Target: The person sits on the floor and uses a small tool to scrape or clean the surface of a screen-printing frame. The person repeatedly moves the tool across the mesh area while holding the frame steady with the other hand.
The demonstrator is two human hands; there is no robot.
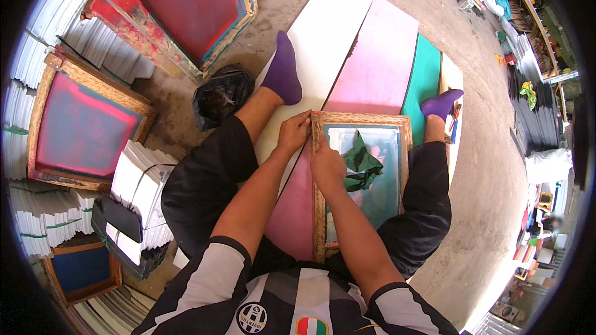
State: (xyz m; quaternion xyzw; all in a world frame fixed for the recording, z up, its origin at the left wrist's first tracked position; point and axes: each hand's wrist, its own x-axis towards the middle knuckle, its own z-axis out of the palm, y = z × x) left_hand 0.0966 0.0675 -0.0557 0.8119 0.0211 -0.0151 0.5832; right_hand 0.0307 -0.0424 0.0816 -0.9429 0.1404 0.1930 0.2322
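Observation:
A wooden-framed printing screen (405,125) lies slanted between my legs, with a pale bluish mesh. My left hand (293,133) is closed, its fingertips pinched at the frame's upper left corner. My right hand (328,164) is closed over the frame's left rail, its index finger pointing up along the wood; whatever is in its fingers is hidden. Right beside its knuckles, a crumpled dark green sheet (363,166), cloth or plastic, rests on the mesh. Beneath the screen are long panels: white (329,31), pink (380,56) and green (421,68).
More framed screens stand at the left, a large red one (189,9) and a pink-edged one (87,130). Tied stacks of white sheets (139,180) are near my left knee. A black plastic bag (223,96) sits by my left foot. Small tools (456,121) lie by my right foot.

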